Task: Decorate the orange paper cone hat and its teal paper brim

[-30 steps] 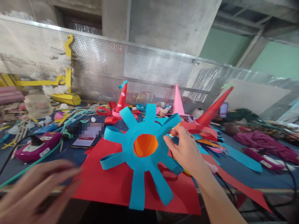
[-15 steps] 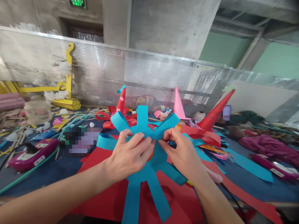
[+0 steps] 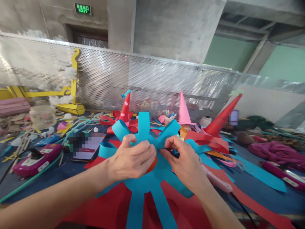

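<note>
A blue paper cutout (image 3: 143,184) with strips radiating from its middle lies over red paper sheets (image 3: 105,205). Several upper strips are bent into loops, while two lower strips hang straight toward me. An orange patch (image 3: 152,164) shows at its centre, partly covered by my left hand (image 3: 134,156). The curled fingers of that hand press on the cutout at the foot of the upper loops. Close by on the right, my right hand (image 3: 182,156) pinches the inner end of the upper right loop (image 3: 170,130) between thumb and fingers.
Decorated red cones (image 3: 125,108) and a pink cone (image 3: 184,111) stand behind. Purple power strips (image 3: 38,159) lie at both sides. A phone (image 3: 89,148) is left of the cutout. A pink corded tool (image 3: 218,180) rests by my right wrist.
The view has tilted slightly upward, so everything sits a little lower. Both hands stay at the cutout, and my left hand has shifted slightly, baring more of the orange patch.
</note>
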A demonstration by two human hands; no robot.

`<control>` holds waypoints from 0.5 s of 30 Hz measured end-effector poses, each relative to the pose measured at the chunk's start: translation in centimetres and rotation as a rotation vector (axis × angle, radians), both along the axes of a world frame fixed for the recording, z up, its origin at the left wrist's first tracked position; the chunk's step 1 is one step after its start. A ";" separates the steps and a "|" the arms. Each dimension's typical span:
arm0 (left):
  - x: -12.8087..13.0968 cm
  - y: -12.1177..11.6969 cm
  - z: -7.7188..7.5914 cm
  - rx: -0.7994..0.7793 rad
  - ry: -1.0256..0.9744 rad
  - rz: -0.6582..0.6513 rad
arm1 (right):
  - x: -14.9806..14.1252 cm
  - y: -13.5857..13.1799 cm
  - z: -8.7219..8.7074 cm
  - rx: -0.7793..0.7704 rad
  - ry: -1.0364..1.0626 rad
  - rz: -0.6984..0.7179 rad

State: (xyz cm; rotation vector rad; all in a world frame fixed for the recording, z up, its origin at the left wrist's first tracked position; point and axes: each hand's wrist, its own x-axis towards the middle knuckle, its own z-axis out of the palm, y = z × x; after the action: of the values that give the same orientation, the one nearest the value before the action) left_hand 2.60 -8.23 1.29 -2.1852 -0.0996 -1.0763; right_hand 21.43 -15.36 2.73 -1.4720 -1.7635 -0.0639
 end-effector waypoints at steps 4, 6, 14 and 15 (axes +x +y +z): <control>-0.1 -0.1 0.0 0.045 -0.039 0.026 | -0.3 -0.1 0.1 -0.005 0.013 -0.010; -0.1 -0.1 -0.1 0.052 -0.046 0.036 | -0.4 -0.2 0.2 -0.005 0.033 -0.005; -0.7 -0.4 -0.5 -0.024 -0.063 -0.020 | -0.4 -0.2 0.4 -0.017 0.110 0.044; -0.8 -0.8 -0.6 -0.067 -0.077 -0.038 | -0.4 -0.2 0.4 -0.017 0.113 0.045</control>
State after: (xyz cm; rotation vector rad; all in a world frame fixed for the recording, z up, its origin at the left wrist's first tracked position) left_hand 1.81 -8.99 0.65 -2.2132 -0.1308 -1.1953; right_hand 20.99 -15.59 3.13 -1.4199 -1.7081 0.0567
